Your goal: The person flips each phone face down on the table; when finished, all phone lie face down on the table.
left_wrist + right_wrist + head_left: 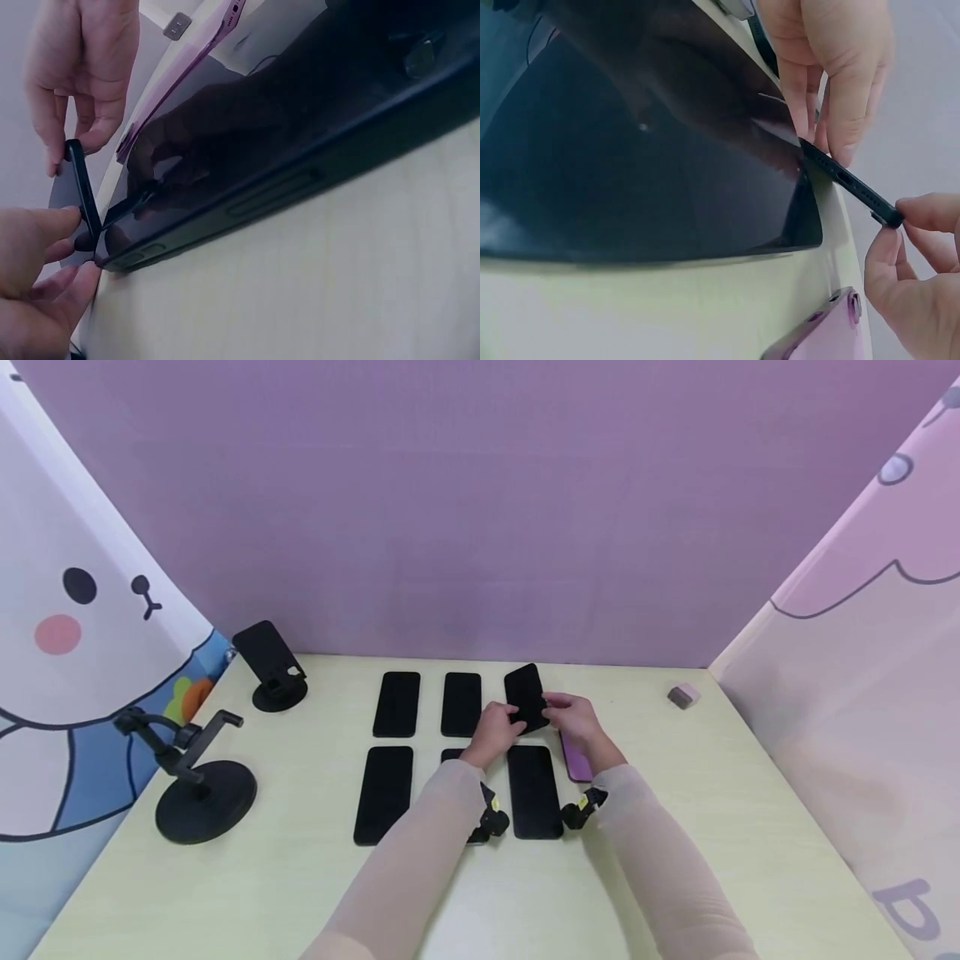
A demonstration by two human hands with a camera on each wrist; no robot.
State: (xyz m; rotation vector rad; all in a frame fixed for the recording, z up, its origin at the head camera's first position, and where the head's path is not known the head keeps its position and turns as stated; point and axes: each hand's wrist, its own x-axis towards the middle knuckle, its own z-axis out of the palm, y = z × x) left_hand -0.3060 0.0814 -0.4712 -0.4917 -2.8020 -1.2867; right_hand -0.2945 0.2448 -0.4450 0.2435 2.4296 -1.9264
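Note:
Both hands pinch a black smartphone [527, 693], tilted, at the back of the table. My left hand [492, 732] has thumb and fingers on its lower left side, and my right hand [573, 717] grips its right edge. In the right wrist view, the port end of the held phone [855, 186] spans the gap between the two hands. Just in front lies another black phone [535, 792], screen up. Beneath the right wrist, a purple phone [577, 758] is partly covered.
More black phones lie leftward in two rows: two at the back [397, 704] and one in front [384, 795], with another mostly under the left forearm. Two black stands [206, 802] [279, 693] occupy the left side. A small grey block [681, 697] sits at the right, before a purple wall [480, 527].

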